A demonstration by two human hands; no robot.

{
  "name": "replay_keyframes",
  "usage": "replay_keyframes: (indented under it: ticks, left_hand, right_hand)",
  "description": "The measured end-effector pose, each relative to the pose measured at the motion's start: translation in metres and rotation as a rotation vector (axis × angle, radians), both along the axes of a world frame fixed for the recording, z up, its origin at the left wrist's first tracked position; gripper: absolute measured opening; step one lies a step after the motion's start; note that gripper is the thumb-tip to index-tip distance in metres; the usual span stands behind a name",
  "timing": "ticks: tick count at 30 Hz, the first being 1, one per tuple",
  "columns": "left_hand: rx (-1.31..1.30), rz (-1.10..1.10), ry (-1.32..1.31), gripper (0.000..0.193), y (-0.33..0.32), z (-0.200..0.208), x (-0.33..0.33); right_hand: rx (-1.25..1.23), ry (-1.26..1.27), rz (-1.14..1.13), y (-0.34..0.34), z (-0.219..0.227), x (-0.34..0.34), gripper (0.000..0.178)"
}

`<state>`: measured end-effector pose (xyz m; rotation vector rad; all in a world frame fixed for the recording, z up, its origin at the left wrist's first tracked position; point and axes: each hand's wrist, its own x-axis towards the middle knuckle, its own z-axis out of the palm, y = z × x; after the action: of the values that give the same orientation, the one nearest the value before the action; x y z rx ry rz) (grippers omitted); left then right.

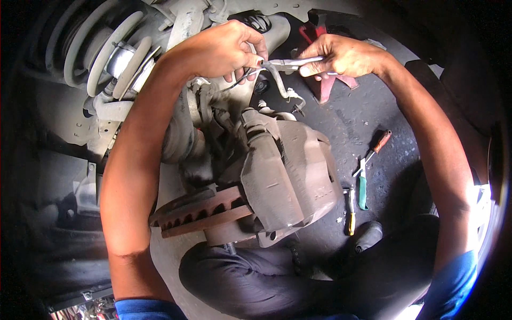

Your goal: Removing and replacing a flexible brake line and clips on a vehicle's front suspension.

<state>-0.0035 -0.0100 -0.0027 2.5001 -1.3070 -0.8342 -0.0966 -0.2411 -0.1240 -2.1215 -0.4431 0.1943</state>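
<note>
My right hand (pixel 344 56) is closed around the handles of metal pliers (pixel 290 65), whose jaws point left toward my left hand. Their tips meet a thin dark cable (pixel 242 80) beside a bent light-grey piece (pixel 279 82) that curves down to a small connector-like end. My left hand (pixel 229 50) pinches the cable near the plier jaws, its fingers partly hiding what they hold. Below both hands sits a large dusty brake caliper (pixel 293 176), mounted over a rusty vented brake disc (pixel 205 213).
A coil spring (pixel 114 56) and suspension parts fill the upper left. Beyond my right hand stands a red jack stand (pixel 324 88). On the dark floor lie a red-handled screwdriver (pixel 382 142), a green-handled tool (pixel 362 191) and a yellow-handled tool (pixel 351 221). My legs (pixel 320 288) are below.
</note>
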Motion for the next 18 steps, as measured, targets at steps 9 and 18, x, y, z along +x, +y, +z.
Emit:
replay_keyframes:
  ticks: [9, 18]
  left_hand:
    - [0.000, -0.025, -0.065, 0.017, -0.0007, -0.0014, 0.0020]
    - [-0.008, -0.101, -0.152, 0.017, -0.0023, -0.0014, 0.0006]
  right_hand:
    - [-0.012, -0.038, -0.024, 0.0005, -0.0018, 0.0011, 0.033]
    - [-0.053, -0.096, -0.035, 0.0032, 0.0046, -0.0031, 0.032]
